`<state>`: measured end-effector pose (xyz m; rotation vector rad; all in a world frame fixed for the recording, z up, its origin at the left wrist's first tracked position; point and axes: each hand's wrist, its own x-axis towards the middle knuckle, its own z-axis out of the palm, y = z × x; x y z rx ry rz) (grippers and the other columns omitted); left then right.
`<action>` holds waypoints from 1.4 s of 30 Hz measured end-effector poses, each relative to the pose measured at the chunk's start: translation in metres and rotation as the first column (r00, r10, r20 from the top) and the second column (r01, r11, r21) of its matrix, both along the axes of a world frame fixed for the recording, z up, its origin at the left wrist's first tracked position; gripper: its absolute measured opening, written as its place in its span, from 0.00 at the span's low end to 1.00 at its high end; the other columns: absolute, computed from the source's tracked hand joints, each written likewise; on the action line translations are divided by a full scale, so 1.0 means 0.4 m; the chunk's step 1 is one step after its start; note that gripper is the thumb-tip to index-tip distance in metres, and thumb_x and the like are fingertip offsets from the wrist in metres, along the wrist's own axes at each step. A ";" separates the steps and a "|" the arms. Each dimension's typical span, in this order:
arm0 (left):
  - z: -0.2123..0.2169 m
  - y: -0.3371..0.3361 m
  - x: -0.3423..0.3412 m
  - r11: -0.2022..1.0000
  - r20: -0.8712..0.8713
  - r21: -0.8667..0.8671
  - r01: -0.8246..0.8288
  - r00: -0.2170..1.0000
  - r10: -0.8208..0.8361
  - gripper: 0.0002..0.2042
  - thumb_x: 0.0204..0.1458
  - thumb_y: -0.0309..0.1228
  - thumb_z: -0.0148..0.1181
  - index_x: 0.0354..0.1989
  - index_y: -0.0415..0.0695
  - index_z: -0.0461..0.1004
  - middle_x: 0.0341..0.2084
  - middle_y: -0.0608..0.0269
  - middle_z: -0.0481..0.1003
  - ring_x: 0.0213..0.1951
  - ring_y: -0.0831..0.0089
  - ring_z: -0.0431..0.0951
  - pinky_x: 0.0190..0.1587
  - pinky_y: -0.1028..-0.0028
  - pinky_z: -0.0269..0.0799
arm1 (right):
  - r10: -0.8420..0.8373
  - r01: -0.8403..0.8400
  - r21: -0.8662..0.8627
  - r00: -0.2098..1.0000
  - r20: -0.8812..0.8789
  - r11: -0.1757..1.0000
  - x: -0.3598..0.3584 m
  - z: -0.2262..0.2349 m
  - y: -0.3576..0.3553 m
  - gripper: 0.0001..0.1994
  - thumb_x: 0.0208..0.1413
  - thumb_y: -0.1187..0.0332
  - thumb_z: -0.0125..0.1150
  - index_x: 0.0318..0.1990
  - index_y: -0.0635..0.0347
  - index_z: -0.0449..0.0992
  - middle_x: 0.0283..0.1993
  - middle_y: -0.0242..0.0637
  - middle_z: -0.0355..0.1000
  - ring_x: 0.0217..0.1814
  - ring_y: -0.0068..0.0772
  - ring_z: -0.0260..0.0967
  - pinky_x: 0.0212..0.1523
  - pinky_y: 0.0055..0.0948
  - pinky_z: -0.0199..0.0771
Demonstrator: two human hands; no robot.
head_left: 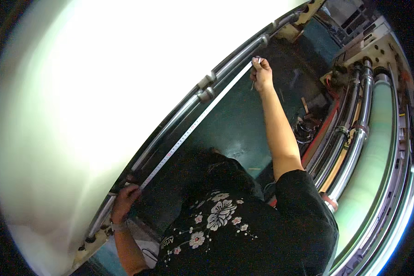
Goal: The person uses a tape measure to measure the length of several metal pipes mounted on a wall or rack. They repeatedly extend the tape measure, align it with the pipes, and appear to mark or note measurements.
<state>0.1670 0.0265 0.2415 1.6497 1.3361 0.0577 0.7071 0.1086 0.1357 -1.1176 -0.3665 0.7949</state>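
Observation:
A white tape measure [192,128] is stretched in a straight slant between my two hands. At its lower left end my left hand [123,202] is closed, with fingers and thumb pinching the tape beside a metal roller shaft. My right hand [262,74], at the end of an outstretched arm, grips the upper right end between thumb and fingers. The tape runs alongside a long steel shaft [172,115] with collars [206,87] at its middle. Whether the tape's case sits in either palm is hidden.
A huge, brightly lit white roll or sheet [78,92] fills the left. On the right stand several chrome rollers [349,163] and a thick pale green roller [377,124]. Coiled dark cables [306,129] lie on the dark green floor [230,124] near a red rail [324,131].

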 end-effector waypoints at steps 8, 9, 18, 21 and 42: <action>-0.046 0.092 0.249 0.984 0.164 0.002 0.177 0.971 -0.174 0.05 0.47 0.27 0.51 0.29 0.37 0.67 0.19 0.67 0.65 0.25 0.80 0.65 0.29 0.79 0.61 | -0.106 0.104 0.066 0.994 0.038 0.992 0.309 0.074 -0.038 0.07 0.50 0.71 0.52 0.22 0.53 0.64 0.16 0.23 0.55 0.15 0.16 0.49 0.14 0.17 0.46; -0.056 0.102 0.270 0.976 0.179 -0.040 0.214 0.963 -0.203 0.05 0.46 0.27 0.51 0.29 0.37 0.67 0.20 0.67 0.66 0.26 0.80 0.65 0.30 0.79 0.62 | -0.135 0.134 0.056 0.991 0.020 0.989 0.332 0.079 -0.044 0.06 0.49 0.72 0.52 0.22 0.55 0.65 0.16 0.24 0.56 0.16 0.17 0.50 0.13 0.17 0.46; -0.001 0.107 0.450 0.960 0.103 -0.139 0.242 0.968 -0.229 0.23 0.39 0.23 0.55 0.47 0.42 0.59 0.37 0.61 0.67 0.40 0.73 0.66 0.43 0.74 0.62 | -0.064 0.067 0.055 0.996 -0.059 0.996 0.543 0.054 0.051 0.06 0.48 0.75 0.52 0.22 0.59 0.66 0.18 0.25 0.58 0.16 0.17 0.50 0.13 0.16 0.45; -0.025 0.152 0.547 0.965 0.120 -0.042 0.260 0.960 -0.254 0.24 0.40 0.24 0.54 0.49 0.41 0.57 0.42 0.55 0.65 0.47 0.67 0.63 0.50 0.71 0.58 | -0.067 0.068 0.006 0.996 -0.063 0.998 0.617 0.025 0.122 0.06 0.48 0.74 0.53 0.22 0.59 0.66 0.18 0.26 0.59 0.17 0.17 0.52 0.13 0.16 0.47; -0.027 0.306 0.914 0.893 -0.064 0.444 -0.065 0.992 0.105 0.11 0.50 0.36 0.48 0.22 0.43 0.70 0.12 0.66 0.68 0.15 0.76 0.66 0.22 0.76 0.62 | 0.016 -0.077 0.133 0.913 0.408 0.988 0.826 -0.099 0.359 0.06 0.49 0.67 0.55 0.23 0.52 0.67 0.20 0.20 0.62 0.20 0.13 0.55 0.18 0.15 0.53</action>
